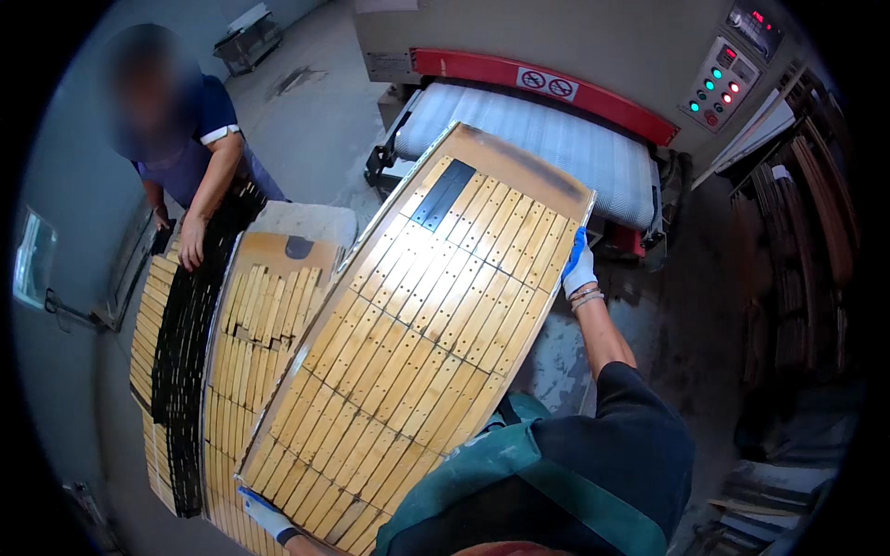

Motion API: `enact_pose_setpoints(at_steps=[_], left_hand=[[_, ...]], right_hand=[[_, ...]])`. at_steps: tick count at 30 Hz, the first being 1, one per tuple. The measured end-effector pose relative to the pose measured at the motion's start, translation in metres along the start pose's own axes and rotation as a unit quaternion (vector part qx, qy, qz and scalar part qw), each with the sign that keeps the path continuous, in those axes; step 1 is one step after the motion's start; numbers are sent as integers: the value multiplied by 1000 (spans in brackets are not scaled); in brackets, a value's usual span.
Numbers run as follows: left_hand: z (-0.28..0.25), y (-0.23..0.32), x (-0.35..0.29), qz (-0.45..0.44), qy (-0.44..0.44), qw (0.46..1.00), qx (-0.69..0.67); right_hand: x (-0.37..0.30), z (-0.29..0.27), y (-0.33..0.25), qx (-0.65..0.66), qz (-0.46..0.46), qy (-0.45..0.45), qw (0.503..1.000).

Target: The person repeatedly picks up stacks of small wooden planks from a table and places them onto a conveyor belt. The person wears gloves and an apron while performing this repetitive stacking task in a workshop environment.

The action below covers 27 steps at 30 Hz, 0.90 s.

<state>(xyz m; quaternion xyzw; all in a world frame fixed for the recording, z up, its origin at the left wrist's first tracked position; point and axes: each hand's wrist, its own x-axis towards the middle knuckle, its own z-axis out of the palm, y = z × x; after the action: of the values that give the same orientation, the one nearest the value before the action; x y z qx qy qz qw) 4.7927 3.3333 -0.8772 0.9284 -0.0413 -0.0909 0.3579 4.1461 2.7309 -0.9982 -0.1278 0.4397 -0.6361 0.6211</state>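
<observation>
I hold a large flat board (528, 162) with a thin raised rim, tilted across the middle of the view. Rows of pale wooden slats (399, 338) with small dark holes cover it, apart from a bare brown strip at its far end. A few black slats (446, 195) lie among them near that end. My left hand (267, 515), in a white and blue glove, grips the near left corner. On the far right edge my right hand (579, 261), gloved alike, is closed around the rim. The undersides of both grips are hidden.
Ahead stands a machine with a pale conveyor belt (519, 139), a red guard bar (547, 81) and a lit control panel (719, 85). At left a co-worker (199, 139) reaches over black slats (185, 371) beside another slat-covered board (324, 252). Dark planks (788, 250) stand stacked at right.
</observation>
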Motion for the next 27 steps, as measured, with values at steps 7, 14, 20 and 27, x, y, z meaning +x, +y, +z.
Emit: enact_pose_setpoints(at_steps=[7, 14, 20, 27], left_hand=[[-15, 21, -3, -31, -6, 999, 7], [-38, 64, -16, 40, -157, 981, 108], [-102, 74, 9, 29, -254, 965, 62], [-145, 72, 36, -156, -372, 909, -103]], right_hand=[[-1, -3, 11, 61, 33, -31, 997], [-78, -20, 24, 74, 145, -59, 985], [-358, 43, 40, 134, 360, -64, 921], [-648, 52, 103, 124, 579, -48, 804]])
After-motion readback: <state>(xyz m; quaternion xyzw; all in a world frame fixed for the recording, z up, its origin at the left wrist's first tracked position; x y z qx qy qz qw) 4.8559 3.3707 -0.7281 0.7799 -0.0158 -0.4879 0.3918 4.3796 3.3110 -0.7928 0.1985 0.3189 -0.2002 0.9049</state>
